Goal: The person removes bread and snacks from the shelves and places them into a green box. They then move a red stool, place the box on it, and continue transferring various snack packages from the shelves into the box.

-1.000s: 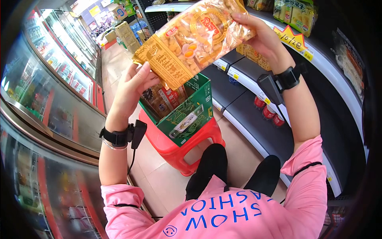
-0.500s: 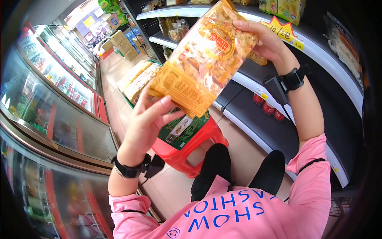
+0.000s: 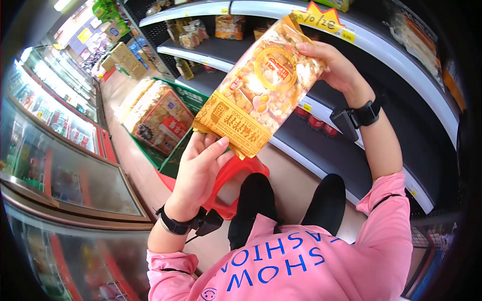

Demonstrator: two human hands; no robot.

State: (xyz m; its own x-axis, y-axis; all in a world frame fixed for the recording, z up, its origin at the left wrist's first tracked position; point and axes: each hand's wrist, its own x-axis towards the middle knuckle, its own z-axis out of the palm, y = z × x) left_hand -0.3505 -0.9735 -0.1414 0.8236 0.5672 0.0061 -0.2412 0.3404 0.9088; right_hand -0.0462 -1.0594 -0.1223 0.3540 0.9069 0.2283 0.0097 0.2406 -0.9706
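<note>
A clear and golden-yellow snack bag (image 3: pixel 268 83) is held up in front of me, tilted, with pale crunchy-looking pieces showing through its window. My right hand (image 3: pixel 336 67) grips its upper right side, thumb on the front and the other fingers behind. At the printed lower left end, my left hand (image 3: pixel 201 163) pinches the bag's edge, thumb in front. Beyond that hand, a green carton (image 3: pixel 163 163) stands on a red plastic stool (image 3: pixel 231 183). Inside the carton lie large clear packs (image 3: pixel 165 120) with red labels. Black straps with small devices circle both wrists.
Dark shelves (image 3: pixel 301 140) with white edges curve along the right, carrying several packs, bottles and red-labelled jars (image 3: pixel 315 122). A yellow price sign (image 3: pixel 321 20) sticks up from the upper shelf edge. Glass-door coolers (image 3: pixel 75 180) line the left. Cardboard boxes (image 3: pixel 125 60) stand down the aisle.
The view has shifted, bringing more of the green carton and its packs into sight. The bag is turned a little flatter towards me, and my left fingers have closed in at its lower edge.
</note>
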